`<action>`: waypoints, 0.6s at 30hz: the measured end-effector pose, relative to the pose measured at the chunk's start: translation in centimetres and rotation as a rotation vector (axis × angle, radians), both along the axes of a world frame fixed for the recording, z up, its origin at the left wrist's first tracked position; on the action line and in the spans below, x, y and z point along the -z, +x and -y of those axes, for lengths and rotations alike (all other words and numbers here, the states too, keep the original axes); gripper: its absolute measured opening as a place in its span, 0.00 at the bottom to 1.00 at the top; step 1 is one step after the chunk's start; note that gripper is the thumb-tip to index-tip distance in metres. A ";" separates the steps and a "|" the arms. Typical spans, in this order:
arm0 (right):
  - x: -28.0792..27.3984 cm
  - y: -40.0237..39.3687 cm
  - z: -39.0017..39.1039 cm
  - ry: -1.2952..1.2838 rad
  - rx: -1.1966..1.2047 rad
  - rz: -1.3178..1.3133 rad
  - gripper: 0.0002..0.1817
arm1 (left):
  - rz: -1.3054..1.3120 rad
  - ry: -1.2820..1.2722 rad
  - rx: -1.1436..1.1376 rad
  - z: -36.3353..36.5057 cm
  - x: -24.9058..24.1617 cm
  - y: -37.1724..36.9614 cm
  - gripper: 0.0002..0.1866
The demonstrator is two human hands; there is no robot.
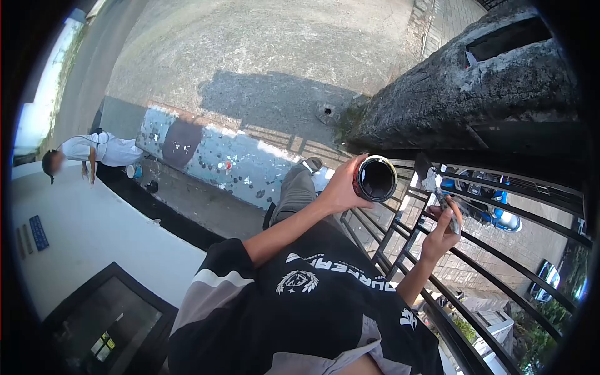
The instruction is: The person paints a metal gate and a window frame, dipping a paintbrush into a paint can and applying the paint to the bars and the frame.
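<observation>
My left hand is wrapped round an open paint can, its mouth facing up and dark paint inside. In my right hand is a paintbrush, gripped by the handle, with a paint-smeared ferrule and dark bristles. The bristles point away from me and overlap a bar of the black metal railing in this view. My right hand is close to the railing bars, to the right of the can.
A rough concrete pillar stands at the upper right. A blue motorcycle is behind the railing. A paint-spotted ledge runs to the left, where another person bends near a white wall and small buckets.
</observation>
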State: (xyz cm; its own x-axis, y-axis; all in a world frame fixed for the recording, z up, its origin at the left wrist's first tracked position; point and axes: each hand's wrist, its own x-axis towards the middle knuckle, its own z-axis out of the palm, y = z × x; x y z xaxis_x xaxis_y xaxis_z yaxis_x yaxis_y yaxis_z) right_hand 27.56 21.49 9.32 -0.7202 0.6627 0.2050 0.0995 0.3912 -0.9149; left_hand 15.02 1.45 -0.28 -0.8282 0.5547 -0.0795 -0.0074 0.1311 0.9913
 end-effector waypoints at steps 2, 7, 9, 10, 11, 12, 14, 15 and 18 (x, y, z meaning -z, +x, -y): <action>-0.6 0.0 0.4 -0.044 0.006 -0.038 0.17 | 0.033 0.000 0.010 0.7 -0.9 0.2 0.54; -0.6 0.7 1.7 -0.067 0.072 -0.111 0.15 | 0.086 -0.039 -0.007 1.8 -1.7 1.0 0.56; 0.8 1.8 1.7 -0.119 0.110 -0.074 0.15 | 0.071 -0.081 0.000 2.5 -1.8 1.0 0.55; 0.9 2.0 1.9 -0.111 0.142 -0.073 0.15 | 0.061 -0.081 -0.003 2.7 -1.8 0.9 0.54; 1.0 2.4 2.0 -0.108 0.175 -0.066 0.15 | 0.056 -0.087 -0.006 2.9 -1.8 0.9 0.53; 1.4 3.0 1.9 -0.111 0.229 -0.086 0.15 | 0.036 -0.091 0.048 3.0 -1.8 0.9 0.53; 2.2 4.3 1.4 0.078 0.235 0.090 0.15 | 0.081 -0.084 0.033 3.0 -1.6 0.6 0.52; 2.0 4.9 1.7 0.077 0.287 0.080 0.15 | 0.067 -0.084 0.084 3.0 -1.3 0.4 0.52; 0.6 5.7 2.2 0.120 0.385 0.068 0.15 | 0.122 -0.041 0.217 2.1 0.3 -1.0 0.52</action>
State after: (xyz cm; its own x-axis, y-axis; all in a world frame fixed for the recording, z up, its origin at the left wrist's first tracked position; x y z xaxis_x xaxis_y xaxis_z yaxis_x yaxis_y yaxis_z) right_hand 33.26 19.30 8.68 -0.4391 0.8606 0.2579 0.3176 0.4172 -0.8515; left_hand 14.05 -0.61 -0.55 -0.6727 0.7131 -0.1974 -0.0939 0.1822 0.9788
